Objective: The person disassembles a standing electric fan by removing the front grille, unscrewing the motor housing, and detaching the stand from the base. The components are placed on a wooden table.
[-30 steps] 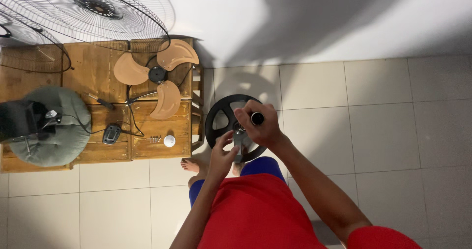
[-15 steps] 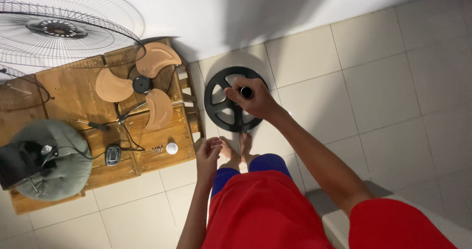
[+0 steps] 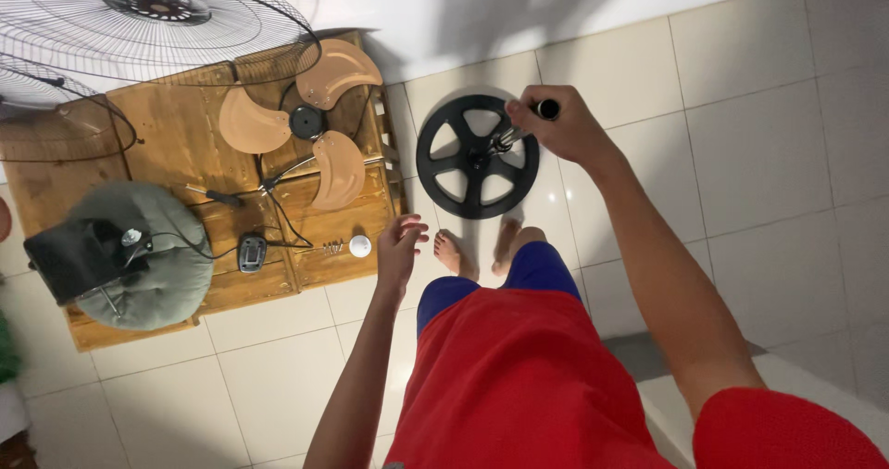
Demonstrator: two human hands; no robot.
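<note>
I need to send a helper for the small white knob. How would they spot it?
Start at the low wooden pallet table left of the person's feet. Along its near right edge, by the open left hand, sits the small white knob: the only round white piece, beside tiny screws.

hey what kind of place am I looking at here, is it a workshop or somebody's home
Probably a room in a home used for a repair, not a proper workshop. The floor is pale glossy tile, the person is barefoot, and fan parts lie on a low wooden pallet: a wire guard and tan blades.

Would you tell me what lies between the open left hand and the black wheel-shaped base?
In the head view, only bare floor tile separates the left hand from the black base.
</note>
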